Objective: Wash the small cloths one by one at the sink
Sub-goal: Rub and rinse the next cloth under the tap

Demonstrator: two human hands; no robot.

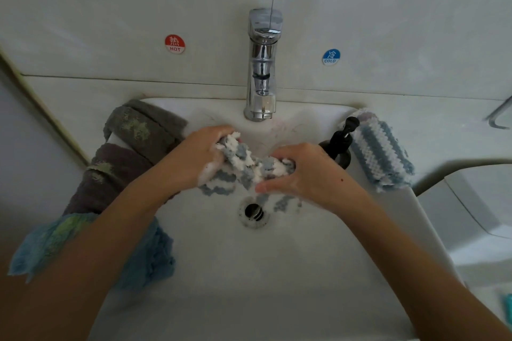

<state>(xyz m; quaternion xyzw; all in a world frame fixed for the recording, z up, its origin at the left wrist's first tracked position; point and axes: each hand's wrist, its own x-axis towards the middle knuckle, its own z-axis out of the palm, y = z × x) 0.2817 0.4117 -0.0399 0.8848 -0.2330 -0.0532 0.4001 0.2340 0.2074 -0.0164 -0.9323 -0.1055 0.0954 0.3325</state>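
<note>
A chrome tap (261,69) stands far centre, between a red HOT sticker (175,44) left and a blue COLD sticker (331,57) right. A black soap pump (341,142) stands right.

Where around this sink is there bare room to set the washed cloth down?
Free: near basin floor below the drain. Crowded: left rim under the grey towels and blue cloth, right rim with soap pump and striped cloth.
</note>
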